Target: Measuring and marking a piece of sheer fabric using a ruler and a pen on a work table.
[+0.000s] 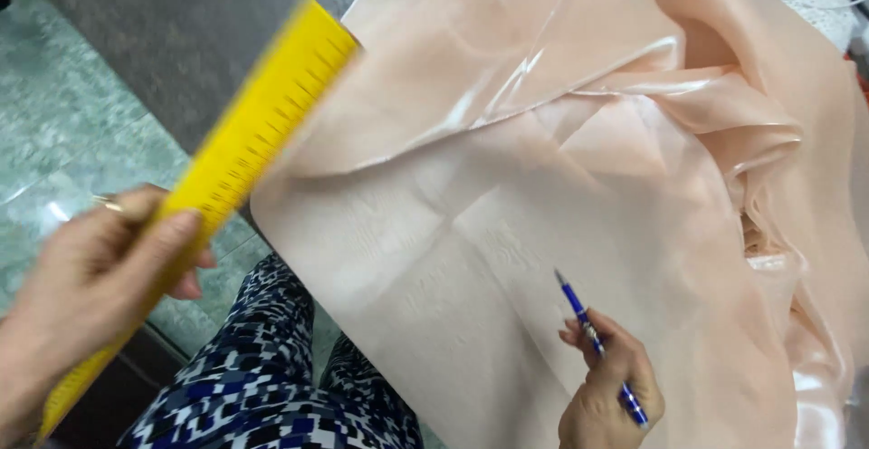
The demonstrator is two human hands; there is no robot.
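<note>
Peach sheer fabric (579, 195), spread flat, folds bunched at its far side. Left hand (90, 277) grip closed on yellow ruler (226, 159) beside fabric's edge; right hand (611, 395) grip closed on blue pen (593, 336) over fabric.

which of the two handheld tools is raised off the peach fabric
The yellow ruler, held in the left hand, is lifted and blurred beside the peach fabric. The blue pen in the right hand points down over the fabric.

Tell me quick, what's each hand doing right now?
Left hand: fingers closed around a yellow ruler, lifted off the peach fabric.
Right hand: fingers closed on a blue pen, tip over the fabric.
</note>
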